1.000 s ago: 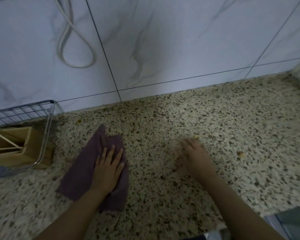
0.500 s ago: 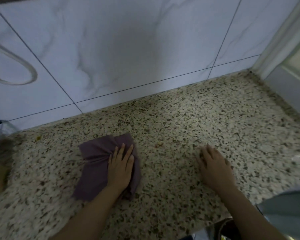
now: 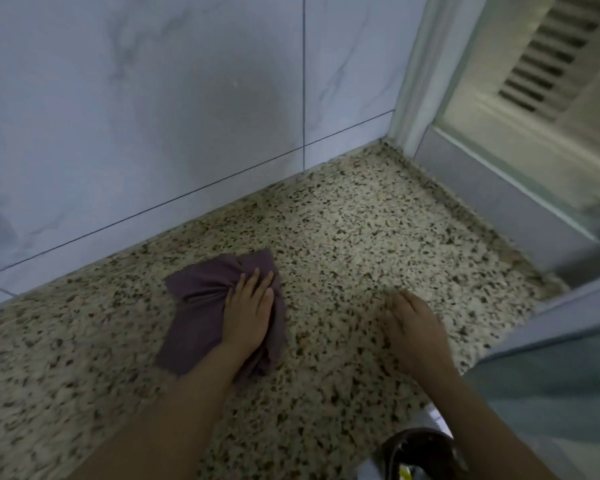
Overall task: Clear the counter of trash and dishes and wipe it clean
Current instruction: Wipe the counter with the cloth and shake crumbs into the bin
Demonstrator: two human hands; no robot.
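In the head view, the left hand [image 3: 248, 311] presses flat, fingers straight, on a bunched purple cloth [image 3: 201, 306] lying on the speckled counter [image 3: 361, 237] near the tiled wall [image 3: 153, 116]. The right hand [image 3: 413, 323] rests flat on the counter to the cloth's right, fingers extended and holding nothing.

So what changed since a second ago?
The left hand slid the purple cloth rightward along the counter, toward the corner; the right hand slid that way too. The wire rack has left the view. As before, both hands lie flat, the left pressing the cloth.
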